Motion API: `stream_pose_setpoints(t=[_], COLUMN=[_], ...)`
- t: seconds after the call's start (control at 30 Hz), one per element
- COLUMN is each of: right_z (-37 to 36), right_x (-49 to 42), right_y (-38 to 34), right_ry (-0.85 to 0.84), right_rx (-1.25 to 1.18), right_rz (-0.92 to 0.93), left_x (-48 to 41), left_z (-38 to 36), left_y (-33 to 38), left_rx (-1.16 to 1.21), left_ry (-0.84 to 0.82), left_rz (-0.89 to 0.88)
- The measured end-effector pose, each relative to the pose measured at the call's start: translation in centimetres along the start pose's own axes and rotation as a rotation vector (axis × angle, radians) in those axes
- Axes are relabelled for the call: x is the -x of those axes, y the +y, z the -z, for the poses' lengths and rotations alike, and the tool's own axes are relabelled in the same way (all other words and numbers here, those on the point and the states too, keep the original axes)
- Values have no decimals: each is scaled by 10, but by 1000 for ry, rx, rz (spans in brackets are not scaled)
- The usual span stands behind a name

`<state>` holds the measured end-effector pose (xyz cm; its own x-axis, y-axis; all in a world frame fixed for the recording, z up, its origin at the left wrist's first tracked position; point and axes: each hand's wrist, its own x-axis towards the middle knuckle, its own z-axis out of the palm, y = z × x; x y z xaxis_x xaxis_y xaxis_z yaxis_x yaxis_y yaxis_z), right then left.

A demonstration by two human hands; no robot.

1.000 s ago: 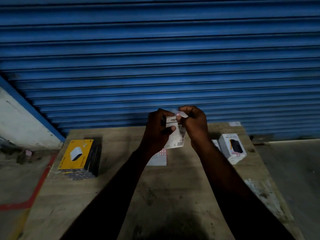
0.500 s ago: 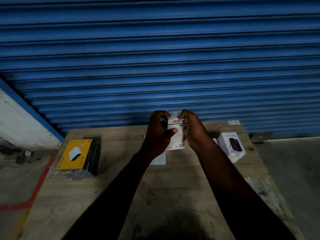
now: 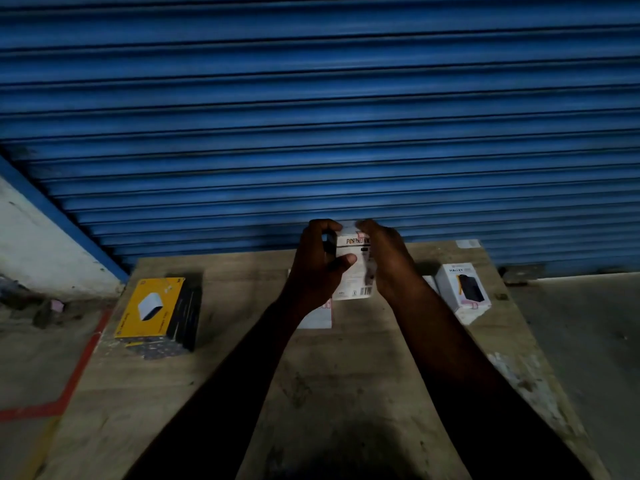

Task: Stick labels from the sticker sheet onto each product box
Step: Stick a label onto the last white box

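Observation:
I hold a small white product box (image 3: pixel 353 271) upright above the wooden table (image 3: pixel 346 368). My left hand (image 3: pixel 317 265) grips its left side, thumb across the front. My right hand (image 3: pixel 384 258) covers its right side, fingertips pressing at the top edge where a small pale label shows. The sticker sheet (image 3: pixel 320 315) lies flat on the table below my left wrist, mostly hidden. A white box with a dark picture (image 3: pixel 462 289) stands at the right. A yellow box (image 3: pixel 150 308) tops a dark stack at the left.
A blue roller shutter (image 3: pixel 311 116) closes off the far side of the table. Another small white box (image 3: pixel 431 284) peeks out behind my right forearm. Concrete floor with a red line (image 3: pixel 69 386) lies to the left, bare floor to the right.
Both hands have lowered the box slightly and turned it more upright. My right fingers moved from pinching the top edge to lying over the box's right side.

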<state>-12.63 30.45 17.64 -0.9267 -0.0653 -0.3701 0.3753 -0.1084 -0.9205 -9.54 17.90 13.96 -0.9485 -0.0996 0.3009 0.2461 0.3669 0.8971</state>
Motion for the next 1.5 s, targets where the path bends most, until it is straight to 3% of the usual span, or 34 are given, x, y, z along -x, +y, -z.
stream_pose_setpoints(t=[0.13,0.33,0.57,0.7,0.93,1.13,1.37,1.5], right_z=[4,15,33,28,27,27,35,32], right_x=[2,-5,-14,-12,-8,-3,-12,-13], right_y=[5,6,9,8,9,1,8,11], right_ry=[-27,50,-190,-166,-147,-260,-230,-234], right_rx=[35,372,368,251,309,337,362,361], right_rz=[203,485,475,412,498,517,524,554], left_x=[-3,-7,-5,-4,-4,-6,-6,-6], left_z=[6,14,18,17,23,16,30,29], left_y=[6,15,12,12,12,11,2,6], left_rx=[69,44,136,176,203,-109,-71,230], left_ry=[24,-8,-37,-25,-25,149,-72,-37], left_rz=[65,46,150,164,188,-17,-9,260])
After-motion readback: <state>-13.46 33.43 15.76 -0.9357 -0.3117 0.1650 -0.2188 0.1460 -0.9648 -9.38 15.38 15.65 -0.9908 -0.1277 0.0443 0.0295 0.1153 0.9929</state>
